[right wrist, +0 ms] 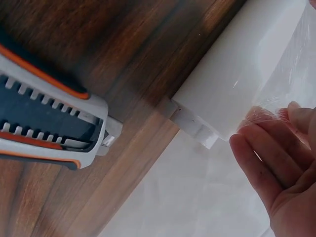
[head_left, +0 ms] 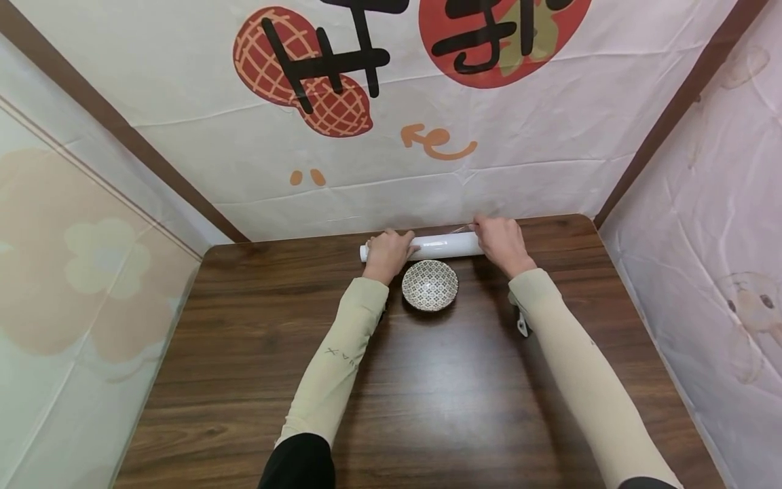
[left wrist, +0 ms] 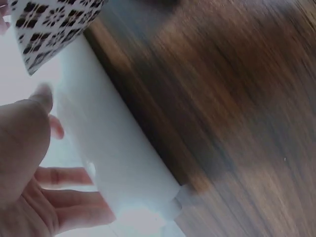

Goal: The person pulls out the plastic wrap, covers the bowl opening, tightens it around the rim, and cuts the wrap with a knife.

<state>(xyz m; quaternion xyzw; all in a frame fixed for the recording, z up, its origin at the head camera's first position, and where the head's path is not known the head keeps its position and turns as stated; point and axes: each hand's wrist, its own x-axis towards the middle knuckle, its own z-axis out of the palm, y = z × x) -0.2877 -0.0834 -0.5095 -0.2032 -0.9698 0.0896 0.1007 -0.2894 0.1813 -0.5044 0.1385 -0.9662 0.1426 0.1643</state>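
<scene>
A white roll of plastic wrap (head_left: 446,246) lies along the table's far edge. My left hand (head_left: 387,254) holds its left end; in the left wrist view, fingers (left wrist: 74,210) touch the roll's side, and the thumb is near its surface. At the other end, my right hand (head_left: 502,243) pinches a loose edge of clear film (right wrist: 264,116), drawn slightly away from the roll. Just in front of the roll, between both hands, stands a small patterned bowl (head_left: 430,285). A utility knife (right wrist: 49,116) with its blade tip showing lies below the right wrist, mostly hidden by the sleeve in the head view.
The dark wood-grain table (head_left: 440,407) meets a printed fabric backdrop (head_left: 391,197) right behind the roll. Fabric panels also hang along the left and right sides of the table.
</scene>
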